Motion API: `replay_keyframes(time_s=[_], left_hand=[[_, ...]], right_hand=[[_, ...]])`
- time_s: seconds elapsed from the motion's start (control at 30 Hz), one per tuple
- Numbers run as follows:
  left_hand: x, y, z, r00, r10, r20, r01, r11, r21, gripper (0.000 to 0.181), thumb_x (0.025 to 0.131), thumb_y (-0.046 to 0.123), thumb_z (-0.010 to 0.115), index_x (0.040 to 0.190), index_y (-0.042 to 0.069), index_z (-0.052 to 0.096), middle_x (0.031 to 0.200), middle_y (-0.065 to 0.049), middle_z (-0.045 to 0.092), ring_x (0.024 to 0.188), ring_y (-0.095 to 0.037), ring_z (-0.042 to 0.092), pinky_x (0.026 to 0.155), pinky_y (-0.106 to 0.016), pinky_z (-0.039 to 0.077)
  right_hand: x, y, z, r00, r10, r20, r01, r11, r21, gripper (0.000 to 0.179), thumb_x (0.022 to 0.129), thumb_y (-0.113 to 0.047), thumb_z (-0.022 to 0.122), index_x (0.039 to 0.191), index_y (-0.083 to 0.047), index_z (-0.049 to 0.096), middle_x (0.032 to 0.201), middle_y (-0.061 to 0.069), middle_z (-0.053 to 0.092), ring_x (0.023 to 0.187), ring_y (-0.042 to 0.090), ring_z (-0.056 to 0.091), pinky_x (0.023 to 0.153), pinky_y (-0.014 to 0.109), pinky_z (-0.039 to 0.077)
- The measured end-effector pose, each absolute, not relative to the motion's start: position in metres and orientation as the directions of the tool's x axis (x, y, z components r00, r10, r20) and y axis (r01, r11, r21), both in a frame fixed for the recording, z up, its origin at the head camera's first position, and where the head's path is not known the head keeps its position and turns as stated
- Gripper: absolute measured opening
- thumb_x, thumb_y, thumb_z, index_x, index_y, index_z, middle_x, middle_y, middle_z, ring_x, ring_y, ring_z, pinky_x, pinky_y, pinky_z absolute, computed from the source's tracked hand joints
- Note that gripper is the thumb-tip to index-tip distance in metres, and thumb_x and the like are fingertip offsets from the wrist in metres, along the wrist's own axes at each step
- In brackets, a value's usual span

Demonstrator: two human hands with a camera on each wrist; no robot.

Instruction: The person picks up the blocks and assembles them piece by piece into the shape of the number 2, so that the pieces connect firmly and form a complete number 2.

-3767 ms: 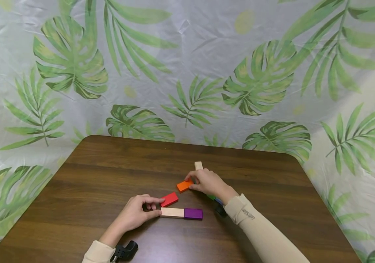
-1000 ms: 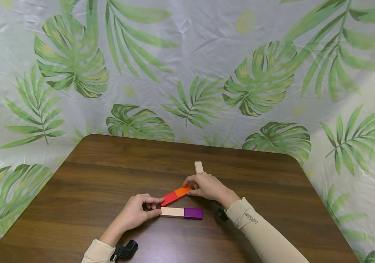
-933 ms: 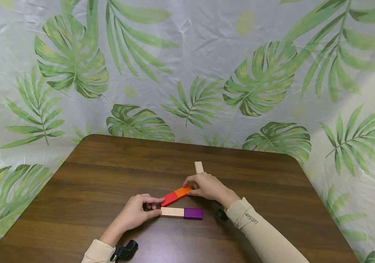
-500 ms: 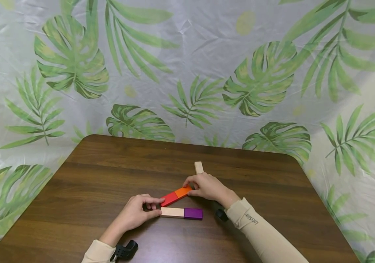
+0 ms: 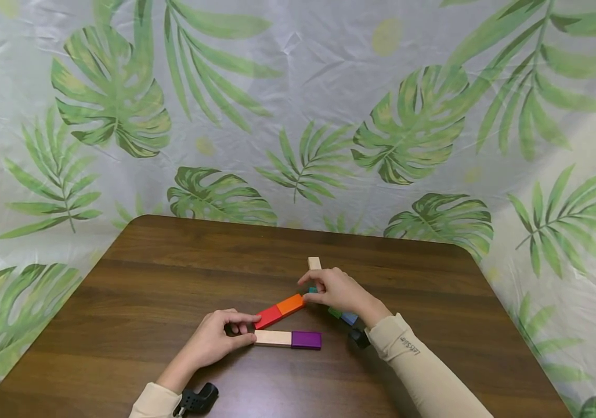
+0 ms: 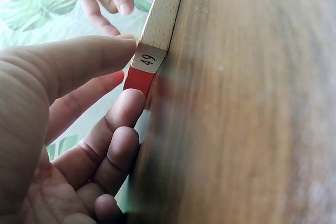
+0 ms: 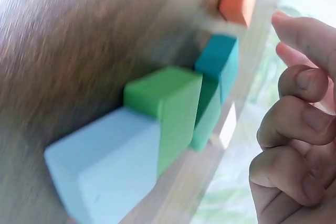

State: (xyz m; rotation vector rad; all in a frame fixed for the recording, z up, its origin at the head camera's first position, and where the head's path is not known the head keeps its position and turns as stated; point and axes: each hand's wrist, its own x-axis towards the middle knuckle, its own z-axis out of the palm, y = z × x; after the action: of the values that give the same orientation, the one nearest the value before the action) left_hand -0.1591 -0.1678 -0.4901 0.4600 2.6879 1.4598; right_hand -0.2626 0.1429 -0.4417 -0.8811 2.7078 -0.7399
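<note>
My left hand (image 5: 214, 339) rests beside two blocks, its index finger reaching the left end of the red block (image 5: 268, 317) and its thumb at the end of a plain wooden block (image 5: 274, 338). That end bears the number 49 in the left wrist view. An orange block (image 5: 290, 303) continues the red one in a slanted line. My right hand (image 5: 340, 289) hovers just right of the orange block, thumb and index finger spread with nothing between them. Below it in the right wrist view stand a teal block (image 7: 218, 59), a green block (image 7: 168, 95) and a blue block (image 7: 105, 158).
A purple block (image 5: 306, 341) lies end to end with the plain one. Another plain block (image 5: 314, 263) lies beyond my right hand. The dark wooden table (image 5: 198, 249) reaches back to a leaf-patterned cloth (image 5: 298, 116).
The orange block came down-left to meet the red one earlier. Since half a second ago my right hand has let go of it and moved slightly up and right. My left hand stays in place.
</note>
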Motion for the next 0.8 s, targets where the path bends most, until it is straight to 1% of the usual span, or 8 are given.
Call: replay_keyframes(time_s=[0.13, 0.23, 0.47, 0.67, 0.8], left_hand=[[-0.158, -0.169, -0.490, -0.955, 0.285, 0.084, 0.221, 0.493, 0.841, 0.033, 0.087, 0.024, 0.091, 0.119, 0.021, 0.084, 0.084, 0.007, 0.067, 0.078, -0.005, 0.056, 0.072, -0.022, 0.045], [-0.158, -0.170, -0.490, -0.955, 0.287, 0.076, 0.213, 0.483, 0.849, 0.033, 0.087, 0.025, 0.091, 0.119, 0.020, 0.084, 0.084, 0.007, 0.068, 0.078, -0.004, 0.056, 0.072, -0.022, 0.045], [-0.157, -0.172, -0.491, -0.953, 0.289, 0.091, 0.223, 0.463, 0.858, 0.033, 0.085, 0.023, 0.092, 0.117, 0.018, 0.085, 0.084, 0.006, 0.067, 0.078, -0.006, 0.056, 0.072, -0.021, 0.046], [-0.159, -0.171, -0.492, -0.952, 0.289, 0.102, 0.233, 0.468, 0.852, 0.032, 0.085, 0.022, 0.093, 0.115, 0.018, 0.085, 0.083, 0.006, 0.067, 0.078, -0.006, 0.057, 0.072, -0.022, 0.046], [-0.159, -0.168, -0.492, -0.956, 0.282, 0.081, 0.214, 0.484, 0.849, 0.031, 0.084, 0.022, 0.093, 0.115, 0.020, 0.085, 0.083, 0.008, 0.067, 0.078, -0.006, 0.057, 0.073, -0.022, 0.047]], right_hand=[[-0.267, 0.159, -0.446, -0.840, -0.542, -0.033, -0.420, 0.687, -0.593, 0.029, 0.100, -0.027, 0.079, 0.126, -0.015, 0.077, 0.062, -0.008, 0.042, 0.056, 0.007, 0.037, 0.062, 0.022, 0.038], [-0.268, 0.169, -0.451, -0.861, -0.506, -0.042, -0.370, 0.682, -0.631, 0.028, 0.099, -0.027, 0.080, 0.124, -0.013, 0.078, 0.061, -0.007, 0.042, 0.055, 0.008, 0.036, 0.060, 0.023, 0.038], [-0.269, 0.177, -0.460, -0.883, -0.466, -0.054, -0.328, 0.695, -0.639, 0.028, 0.095, -0.030, 0.084, 0.118, -0.014, 0.079, 0.061, -0.006, 0.041, 0.054, 0.008, 0.036, 0.058, 0.023, 0.035], [-0.270, 0.175, -0.462, -0.877, -0.478, -0.044, -0.350, 0.699, -0.624, 0.028, 0.094, -0.031, 0.085, 0.117, -0.017, 0.080, 0.061, -0.007, 0.036, 0.055, 0.008, 0.033, 0.059, 0.023, 0.034], [-0.270, 0.174, -0.462, -0.877, -0.478, -0.050, -0.348, 0.702, -0.622, 0.028, 0.094, -0.032, 0.085, 0.117, -0.016, 0.080, 0.062, -0.007, 0.036, 0.056, 0.009, 0.033, 0.059, 0.023, 0.033]])
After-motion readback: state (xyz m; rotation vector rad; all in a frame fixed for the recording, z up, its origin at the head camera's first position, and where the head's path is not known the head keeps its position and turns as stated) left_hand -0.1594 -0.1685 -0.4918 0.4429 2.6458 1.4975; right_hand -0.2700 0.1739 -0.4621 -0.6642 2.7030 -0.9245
